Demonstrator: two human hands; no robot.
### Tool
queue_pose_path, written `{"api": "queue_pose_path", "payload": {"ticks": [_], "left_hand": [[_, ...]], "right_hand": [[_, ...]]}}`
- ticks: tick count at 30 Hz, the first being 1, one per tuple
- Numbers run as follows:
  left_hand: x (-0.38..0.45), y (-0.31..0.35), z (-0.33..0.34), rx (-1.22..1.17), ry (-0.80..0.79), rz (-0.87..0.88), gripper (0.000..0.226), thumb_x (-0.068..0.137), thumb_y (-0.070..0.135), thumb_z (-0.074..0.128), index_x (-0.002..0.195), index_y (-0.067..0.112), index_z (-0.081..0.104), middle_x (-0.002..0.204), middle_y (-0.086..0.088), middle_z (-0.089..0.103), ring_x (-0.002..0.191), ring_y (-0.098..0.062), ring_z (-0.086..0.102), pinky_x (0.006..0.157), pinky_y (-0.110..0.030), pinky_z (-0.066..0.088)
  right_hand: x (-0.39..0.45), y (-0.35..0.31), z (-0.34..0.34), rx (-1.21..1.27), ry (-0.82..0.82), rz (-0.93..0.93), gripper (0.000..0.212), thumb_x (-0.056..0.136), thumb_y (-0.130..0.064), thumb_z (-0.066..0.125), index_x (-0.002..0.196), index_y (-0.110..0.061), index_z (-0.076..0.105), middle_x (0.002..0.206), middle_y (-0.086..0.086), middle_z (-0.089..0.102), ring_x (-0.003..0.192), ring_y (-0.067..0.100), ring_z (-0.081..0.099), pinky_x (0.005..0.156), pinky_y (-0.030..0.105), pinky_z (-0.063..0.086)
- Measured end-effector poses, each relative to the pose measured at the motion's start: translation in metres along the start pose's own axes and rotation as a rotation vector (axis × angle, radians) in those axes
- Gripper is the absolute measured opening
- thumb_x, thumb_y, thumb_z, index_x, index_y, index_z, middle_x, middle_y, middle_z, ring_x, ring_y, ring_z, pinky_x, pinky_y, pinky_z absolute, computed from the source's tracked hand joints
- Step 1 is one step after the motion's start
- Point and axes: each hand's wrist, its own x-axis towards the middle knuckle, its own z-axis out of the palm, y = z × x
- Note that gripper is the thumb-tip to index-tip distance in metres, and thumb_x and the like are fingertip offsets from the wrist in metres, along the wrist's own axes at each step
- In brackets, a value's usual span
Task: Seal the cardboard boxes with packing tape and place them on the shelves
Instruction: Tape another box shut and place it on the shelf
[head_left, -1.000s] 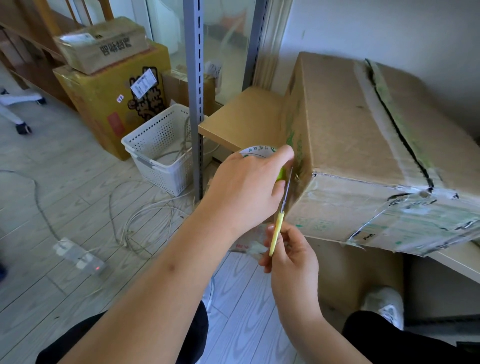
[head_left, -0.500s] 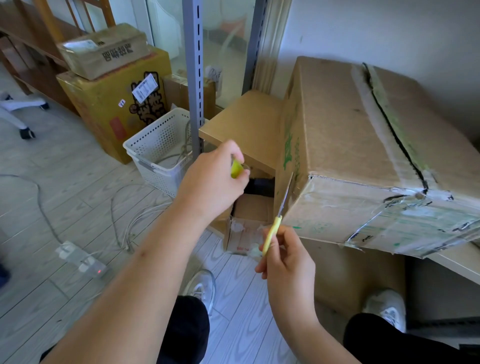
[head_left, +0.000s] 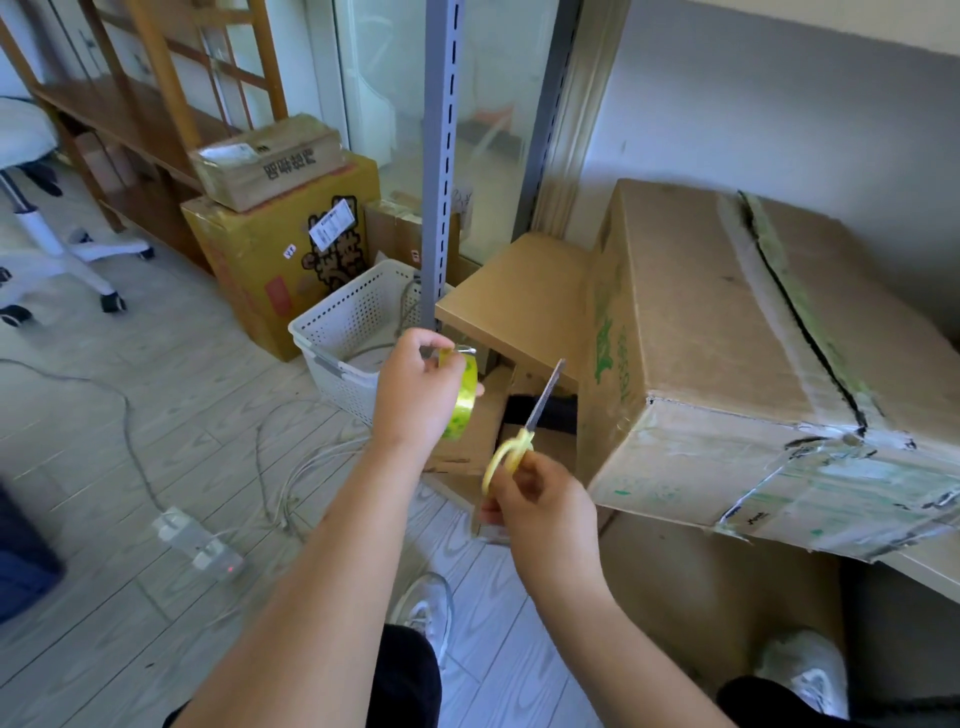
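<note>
I've pulled my left hand (head_left: 415, 387), gripping the tape roll (head_left: 462, 397), off the box (head_left: 737, 332); my right hand (head_left: 540, 499) is gripping scissors (head_left: 524, 431), strip apparently cut.

- To our right the large cardboard box (head_left: 737, 353) fills the shelf board (head_left: 930, 564) and overhangs its front edge, blocking any pass there.
- Left of that box, a bare stretch of tan shelf top (head_left: 519, 291) gives us room.
- The grey upright post (head_left: 441, 156) stands just left of that gap.
- Low down, the white basket (head_left: 353, 332) and loose cables (head_left: 291, 467) crowd the floor.
</note>
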Motion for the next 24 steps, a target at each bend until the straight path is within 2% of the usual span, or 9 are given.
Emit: {"api": "queue_pose_path", "payload": {"ticks": [2,4,7,10,13,16,20,22,24], "left_hand": [[0.002,-0.001,-0.002,-0.032,0.040,0.004,0.009,0.095,0.020,0.055,0.102,0.025,0.055,0.078,-0.004,0.076,0.066,-0.014,0.072,0.057,-0.034,0.054],[0.002,0.003,-0.004,-0.060,0.065,0.014,0.009,0.093,0.023,0.058,0.102,0.025,0.059,0.087,-0.003,0.074,0.069,-0.009,0.069,0.061,-0.030,0.055],[-0.006,0.016,-0.004,-0.211,0.050,0.025,0.012,0.097,0.017,0.058,0.108,0.013,0.060,0.076,0.004,0.073,0.059,0.003,0.065,0.050,-0.013,0.047],[-0.021,0.034,0.000,-0.370,-0.034,0.031,0.016,0.097,0.012,0.058,0.112,0.007,0.057,0.091,-0.016,0.074,0.067,-0.020,0.073,0.055,-0.031,0.056],[-0.046,0.052,0.006,-0.418,-0.114,0.106,0.009,0.098,0.009,0.058,0.106,0.007,0.057,0.087,-0.024,0.070,0.067,-0.029,0.071,0.061,-0.037,0.057],[-0.072,0.065,0.012,-0.470,-0.232,0.155,0.007,0.098,0.008,0.056,0.105,0.008,0.054,0.078,-0.020,0.070,0.065,-0.031,0.067,0.066,-0.042,0.053],[-0.099,0.078,0.015,-0.452,-0.351,0.209,0.015,0.097,0.000,0.052,0.111,0.007,0.050,0.076,-0.015,0.072,0.061,-0.029,0.065,0.063,-0.038,0.052],[-0.113,0.086,0.015,-0.419,-0.391,0.247,0.020,0.097,-0.002,0.051,0.113,0.009,0.050,0.078,-0.013,0.072,0.061,-0.027,0.065,0.060,-0.035,0.053],[-0.126,0.093,0.015,-0.406,-0.407,0.281,0.022,0.097,-0.003,0.051,0.115,0.009,0.050,0.080,-0.015,0.072,0.060,-0.026,0.064,0.059,-0.031,0.053]], "right_hand": [[0.014,-0.019,-0.002,-0.090,0.068,-0.038,0.018,0.095,-0.025,0.061,0.083,-0.011,0.064,0.069,0.004,0.071,0.053,0.006,0.066,0.052,0.016,0.048],[0.022,-0.047,-0.009,-0.237,0.137,-0.143,0.018,0.092,-0.031,0.064,0.082,-0.015,0.064,0.069,0.000,0.070,0.060,0.012,0.068,0.057,0.024,0.050],[0.014,-0.095,-0.037,-0.434,0.189,-0.351,0.018,0.088,-0.036,0.067,0.088,-0.018,0.065,0.072,-0.003,0.069,0.068,0.017,0.067,0.065,0.032,0.054],[0.003,-0.135,-0.089,-0.652,0.289,-0.453,0.023,0.090,-0.036,0.065,0.082,-0.014,0.065,0.069,0.002,0.067,0.064,0.020,0.063,0.062,0.034,0.053],[0.024,-0.147,-0.143,-1.107,0.272,-0.301,0.035,0.099,-0.031,0.049,0.079,-0.006,0.063,0.074,0.010,0.066,0.065,0.028,0.058,0.070,0.034,0.051],[0.052,-0.135,-0.168,-1.401,0.192,-0.140,0.032,0.102,-0.027,0.047,0.088,-0.004,0.064,0.071,0.007,0.053,0.062,0.022,0.051,0.062,0.028,0.046],[0.058,-0.123,-0.173,-1.221,0.229,-0.196,0.019,0.096,-0.021,0.058,0.090,-0.003,0.060,0.072,0.006,0.048,0.067,0.027,0.050,0.061,0.029,0.042],[0.037,-0.128,-0.168,-0.972,0.294,-0.456,0.028,0.096,-0.036,0.060,0.082,-0.012,0.062,0.071,0.003,0.057,0.067,0.024,0.054,0.059,0.029,0.041],[0.003,-0.143,-0.161,-0.666,0.154,-0.664,0.026,0.090,-0.049,0.064,0.081,-0.025,0.067,0.072,-0.008,0.066,0.070,0.009,0.060,0.065,0.022,0.045]]}}
